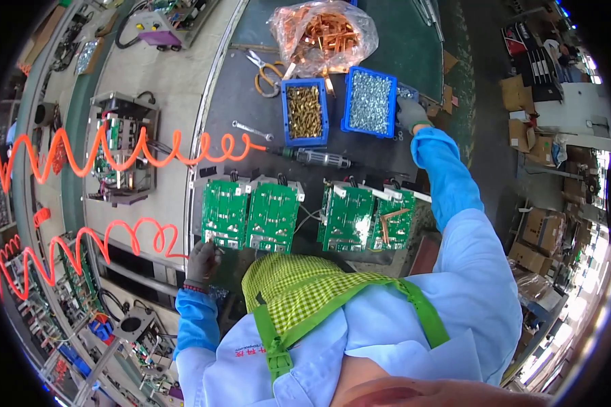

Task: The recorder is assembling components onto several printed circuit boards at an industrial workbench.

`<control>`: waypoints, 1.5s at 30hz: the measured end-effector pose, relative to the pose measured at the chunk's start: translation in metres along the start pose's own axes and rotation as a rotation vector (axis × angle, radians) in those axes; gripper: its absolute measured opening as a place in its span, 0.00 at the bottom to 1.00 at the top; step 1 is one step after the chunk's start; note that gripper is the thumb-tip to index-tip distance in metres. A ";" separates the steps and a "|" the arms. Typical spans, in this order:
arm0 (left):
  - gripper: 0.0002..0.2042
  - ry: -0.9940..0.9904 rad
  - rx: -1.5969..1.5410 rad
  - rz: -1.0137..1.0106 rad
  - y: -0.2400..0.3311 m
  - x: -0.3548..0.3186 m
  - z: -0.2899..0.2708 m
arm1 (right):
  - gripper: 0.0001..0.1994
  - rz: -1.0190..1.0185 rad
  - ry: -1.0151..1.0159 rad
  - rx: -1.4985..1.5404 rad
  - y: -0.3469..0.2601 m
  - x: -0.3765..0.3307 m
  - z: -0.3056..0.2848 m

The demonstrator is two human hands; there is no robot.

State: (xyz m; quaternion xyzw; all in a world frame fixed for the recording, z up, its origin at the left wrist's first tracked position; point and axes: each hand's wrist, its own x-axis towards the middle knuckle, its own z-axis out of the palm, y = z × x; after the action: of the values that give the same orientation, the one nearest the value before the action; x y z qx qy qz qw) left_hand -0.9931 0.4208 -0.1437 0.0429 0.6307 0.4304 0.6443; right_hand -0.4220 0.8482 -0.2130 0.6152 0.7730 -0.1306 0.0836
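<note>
At bench | right hand (411, 112) reaching beside blue bin (369, 103) | left hand (202, 260) touching green board (225, 212)

1. Four green circuit boards (305, 216) lie in a row.
2. Beyond the boards, two blue bins: one (305, 112) holds brass-yellow screws, the other (370, 102) silver ones.
3. Further beyond the boards, a clear bag (324, 35) holds copper-orange pieces.
4. Left of the boards, an orange coiled hose (149, 149).
5. Both hands wear grey gloves with blue sleeves (445, 173).
</note>
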 end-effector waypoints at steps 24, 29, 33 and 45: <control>0.11 0.097 0.091 0.025 0.003 -0.004 0.017 | 0.11 -0.239 0.115 -0.115 -0.069 0.030 0.010; 0.13 0.107 0.147 0.083 -0.011 0.004 0.008 | 0.11 -0.227 0.094 -0.053 -0.075 0.026 -0.024; 0.12 0.055 0.112 0.115 -0.025 0.019 -0.003 | 0.14 -0.118 0.031 0.012 -0.085 0.016 -0.032; 0.12 -0.075 0.267 0.280 0.005 -0.015 0.005 | 0.07 -0.283 0.249 0.834 -0.216 -0.102 -0.198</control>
State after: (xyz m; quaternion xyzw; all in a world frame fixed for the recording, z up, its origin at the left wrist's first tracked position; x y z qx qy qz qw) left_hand -0.9893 0.4173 -0.1283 0.2311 0.6458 0.4263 0.5898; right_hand -0.6028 0.7683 0.0269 0.4958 0.7350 -0.3657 -0.2834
